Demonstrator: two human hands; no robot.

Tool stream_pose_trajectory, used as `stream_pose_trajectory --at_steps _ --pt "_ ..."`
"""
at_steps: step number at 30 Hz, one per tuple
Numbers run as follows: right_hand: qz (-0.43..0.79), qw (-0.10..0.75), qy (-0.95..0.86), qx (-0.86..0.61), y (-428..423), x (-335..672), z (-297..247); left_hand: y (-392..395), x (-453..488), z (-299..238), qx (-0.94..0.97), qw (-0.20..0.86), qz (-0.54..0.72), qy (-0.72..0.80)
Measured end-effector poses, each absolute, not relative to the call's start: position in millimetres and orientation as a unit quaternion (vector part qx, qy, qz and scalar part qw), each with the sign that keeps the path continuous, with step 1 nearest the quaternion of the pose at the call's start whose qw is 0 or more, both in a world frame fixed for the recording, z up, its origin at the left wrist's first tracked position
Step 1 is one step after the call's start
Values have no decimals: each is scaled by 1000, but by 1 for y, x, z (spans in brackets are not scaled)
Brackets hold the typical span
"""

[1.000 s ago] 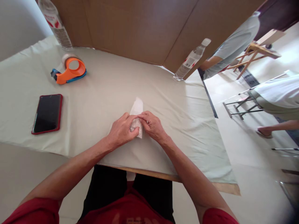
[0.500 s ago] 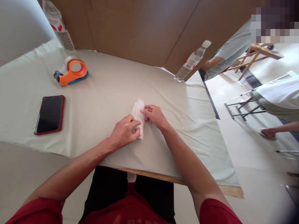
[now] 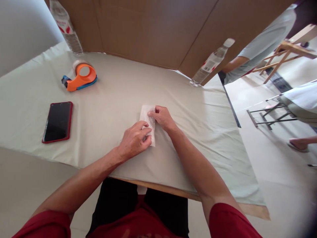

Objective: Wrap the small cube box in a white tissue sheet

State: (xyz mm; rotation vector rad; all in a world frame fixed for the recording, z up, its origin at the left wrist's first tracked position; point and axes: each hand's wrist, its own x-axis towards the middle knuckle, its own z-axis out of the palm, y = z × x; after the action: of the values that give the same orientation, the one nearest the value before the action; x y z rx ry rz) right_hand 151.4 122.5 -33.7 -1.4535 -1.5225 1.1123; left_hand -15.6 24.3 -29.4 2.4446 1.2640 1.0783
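Observation:
A small white wrapped packet (image 3: 146,112) lies lengthwise on the pale green tablecloth (image 3: 111,99) in front of me. My left hand (image 3: 135,140) is closed over its near end, fingers pressing it down. My right hand (image 3: 160,117) pinches the packet's far right edge with curled fingers. What is inside the wrap is hidden.
A phone in a red case (image 3: 58,121) lies at the left. An orange tape dispenser (image 3: 80,77) sits behind it. Two clear water bottles (image 3: 66,28) (image 3: 210,62) stand by the brown cardboard wall (image 3: 153,29). Other people and wooden stands are at the right.
My right hand slid away from me along the packet, from beside my left hand to its far part. The packet's far tip now lies flatter. My left hand stayed put.

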Motion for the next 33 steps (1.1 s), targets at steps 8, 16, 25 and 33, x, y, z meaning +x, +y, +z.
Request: stream_pose_trajectory --at_steps 8,16,25,33 --pt "508 419 -573 -487 112 149 -28 25 -18 -27 834 82 332 433" --pt "485 424 -602 -472 86 145 -7 27 -19 -27 812 154 307 471" --pt "347 423 -700 -459 22 144 -7 28 -20 -31 716 193 382 551" --pt "236 414 -793 -379 -7 161 -31 32 -27 -19 728 390 290 483"
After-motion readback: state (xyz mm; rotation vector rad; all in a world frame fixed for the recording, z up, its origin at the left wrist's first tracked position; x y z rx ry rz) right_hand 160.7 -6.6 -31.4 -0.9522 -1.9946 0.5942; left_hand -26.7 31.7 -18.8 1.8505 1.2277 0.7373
